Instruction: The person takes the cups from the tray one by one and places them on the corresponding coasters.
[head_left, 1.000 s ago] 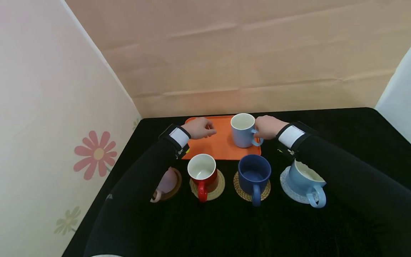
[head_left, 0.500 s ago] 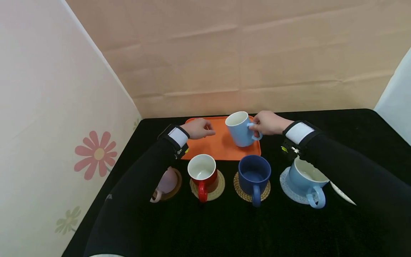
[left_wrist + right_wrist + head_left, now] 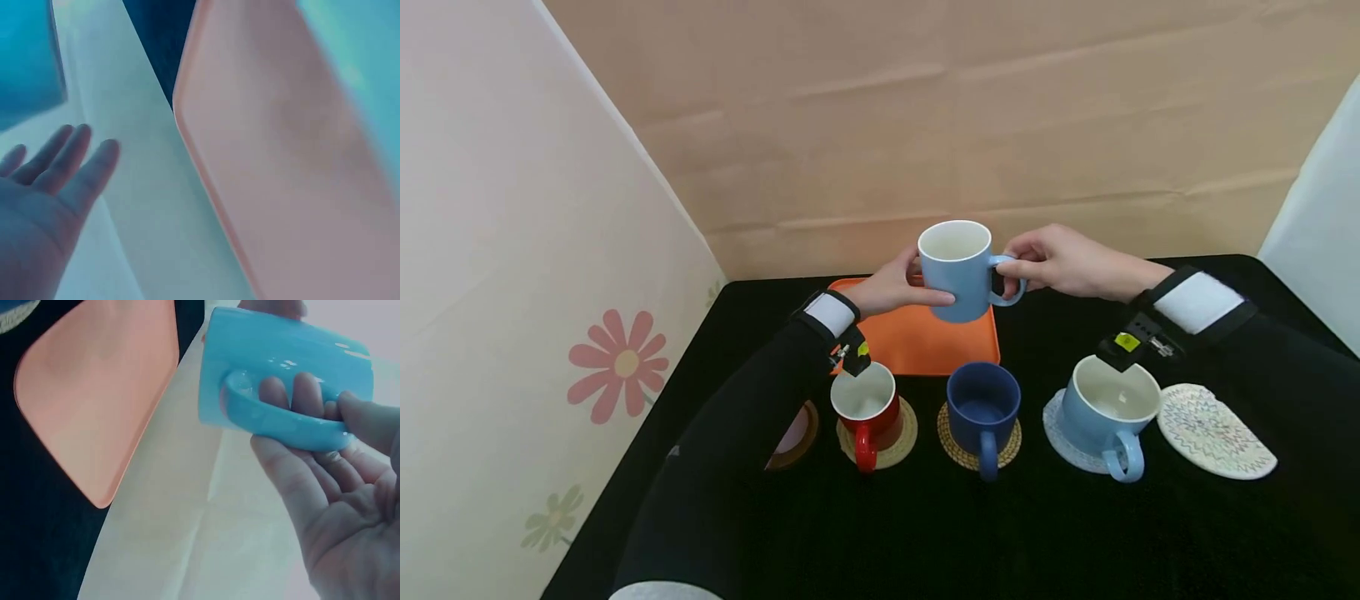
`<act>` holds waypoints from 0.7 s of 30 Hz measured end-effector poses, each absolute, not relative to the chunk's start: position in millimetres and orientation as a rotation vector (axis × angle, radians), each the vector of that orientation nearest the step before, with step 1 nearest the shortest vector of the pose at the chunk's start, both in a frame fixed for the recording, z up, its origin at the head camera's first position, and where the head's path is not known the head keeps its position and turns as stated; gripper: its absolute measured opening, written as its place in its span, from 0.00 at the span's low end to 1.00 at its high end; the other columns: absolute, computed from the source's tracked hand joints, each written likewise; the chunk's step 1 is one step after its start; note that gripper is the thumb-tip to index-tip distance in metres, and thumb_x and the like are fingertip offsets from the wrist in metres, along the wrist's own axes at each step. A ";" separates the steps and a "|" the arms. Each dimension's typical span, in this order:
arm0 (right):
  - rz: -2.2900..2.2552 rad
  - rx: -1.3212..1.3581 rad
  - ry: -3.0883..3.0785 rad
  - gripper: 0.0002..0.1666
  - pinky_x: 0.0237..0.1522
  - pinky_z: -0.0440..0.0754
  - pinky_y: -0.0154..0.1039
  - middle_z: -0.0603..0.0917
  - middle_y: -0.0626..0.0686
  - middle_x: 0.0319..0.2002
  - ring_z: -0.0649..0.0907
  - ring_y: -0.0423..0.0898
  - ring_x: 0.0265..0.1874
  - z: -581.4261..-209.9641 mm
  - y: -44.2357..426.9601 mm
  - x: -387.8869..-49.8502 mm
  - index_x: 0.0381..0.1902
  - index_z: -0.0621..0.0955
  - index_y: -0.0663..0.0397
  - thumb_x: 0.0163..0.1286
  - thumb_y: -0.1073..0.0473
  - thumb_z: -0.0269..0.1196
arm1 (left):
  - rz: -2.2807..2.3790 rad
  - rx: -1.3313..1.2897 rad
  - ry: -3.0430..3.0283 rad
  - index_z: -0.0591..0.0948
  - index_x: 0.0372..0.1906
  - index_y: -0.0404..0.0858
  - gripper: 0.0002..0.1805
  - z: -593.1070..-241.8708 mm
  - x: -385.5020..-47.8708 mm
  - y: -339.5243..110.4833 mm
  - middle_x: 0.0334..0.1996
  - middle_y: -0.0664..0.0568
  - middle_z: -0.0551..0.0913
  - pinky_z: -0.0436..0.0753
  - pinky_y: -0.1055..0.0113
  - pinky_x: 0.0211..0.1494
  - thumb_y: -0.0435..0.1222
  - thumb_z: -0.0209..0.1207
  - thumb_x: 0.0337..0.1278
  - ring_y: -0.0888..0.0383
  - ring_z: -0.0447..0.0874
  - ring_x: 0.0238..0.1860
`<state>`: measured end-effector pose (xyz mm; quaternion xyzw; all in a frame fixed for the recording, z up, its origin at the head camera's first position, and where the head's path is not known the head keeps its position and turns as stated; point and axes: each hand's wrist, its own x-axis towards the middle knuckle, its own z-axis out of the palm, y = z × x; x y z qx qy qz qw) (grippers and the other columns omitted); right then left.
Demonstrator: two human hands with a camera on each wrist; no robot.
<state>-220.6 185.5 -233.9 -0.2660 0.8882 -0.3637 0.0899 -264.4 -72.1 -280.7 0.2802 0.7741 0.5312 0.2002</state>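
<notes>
A light blue mug [image 3: 957, 268] is up in the air above the orange tray [image 3: 917, 350], its rim level. My right hand [image 3: 1075, 262] grips its handle, with fingers through the loop in the right wrist view. From the other side my left hand [image 3: 891, 287] holds the mug's body, thumb across the front and fingers behind it. In the left wrist view the fingers [image 3: 65, 156] look fairly straight, just below the mug [image 3: 28, 62]. On the black table stand a red mug [image 3: 865, 392], a dark blue mug [image 3: 983, 400] and another light blue mug [image 3: 1111, 408], each on a coaster.
A brown coaster [image 3: 808, 433] with a pink mug [image 3: 792, 433] is mostly hidden by my left sleeve. A white patterned coaster [image 3: 1213, 433] lies at the right, partly under my right forearm. Walls [image 3: 925, 125] stand behind and at both sides.
My right hand has lifted the light blue mug off the tray by its handle. My left hand has moved right and taken hold of its body. The white patterned coaster has come into view.
</notes>
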 end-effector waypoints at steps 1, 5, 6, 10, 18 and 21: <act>-1.097 -0.797 2.625 0.10 0.35 0.80 0.34 0.85 0.54 0.29 0.81 0.48 0.31 -233.9 186.5 -219.1 0.39 0.81 0.64 0.74 0.61 0.57 | 1.533 0.827 2.125 0.54 0.73 0.37 0.40 -281.3 -262.8 -69.4 0.64 0.41 0.68 0.73 0.56 0.61 0.27 0.59 0.57 0.47 0.70 0.60; -1.190 -0.824 2.520 0.12 0.40 0.81 0.35 0.85 0.55 0.30 0.82 0.48 0.33 -238.8 190.3 -214.1 0.40 0.80 0.65 0.76 0.60 0.55 | 1.625 0.920 2.057 0.58 0.70 0.36 0.38 -283.7 -255.0 -62.5 0.61 0.45 0.70 0.74 0.59 0.59 0.24 0.60 0.55 0.51 0.71 0.57; -1.227 -0.833 2.484 0.13 0.41 0.81 0.36 0.84 0.55 0.29 0.82 0.49 0.34 -240.7 191.8 -212.8 0.40 0.79 0.66 0.76 0.60 0.54 | 1.632 0.930 2.061 0.59 0.70 0.35 0.38 -284.2 -253.1 -60.8 0.60 0.45 0.71 0.74 0.60 0.59 0.24 0.61 0.55 0.52 0.72 0.57; -1.416 -0.869 2.309 0.16 0.43 0.80 0.36 0.79 0.56 0.28 0.80 0.49 0.34 -249.9 198.5 -206.4 0.38 0.74 0.68 0.79 0.59 0.48 | 1.633 0.970 2.094 0.61 0.69 0.35 0.38 -284.4 -247.4 -54.4 0.60 0.45 0.72 0.75 0.61 0.59 0.24 0.63 0.53 0.52 0.73 0.56; -1.656 -0.943 1.995 0.17 0.33 0.66 0.41 0.63 0.55 0.22 0.69 0.51 0.25 -262.2 219.8 -184.9 0.35 0.72 0.62 0.81 0.62 0.40 | 1.516 1.097 2.125 0.61 0.69 0.34 0.40 -270.6 -237.5 -38.9 0.60 0.45 0.72 0.75 0.64 0.58 0.26 0.66 0.50 0.54 0.72 0.56; -1.686 -0.988 1.872 0.20 0.34 0.63 0.43 0.59 0.55 0.22 0.65 0.52 0.25 -266.6 228.7 -174.1 0.37 0.73 0.60 0.82 0.64 0.35 | 1.465 1.153 2.106 0.62 0.68 0.33 0.41 -266.0 -233.2 -30.7 0.59 0.45 0.72 0.74 0.65 0.58 0.26 0.68 0.48 0.56 0.72 0.56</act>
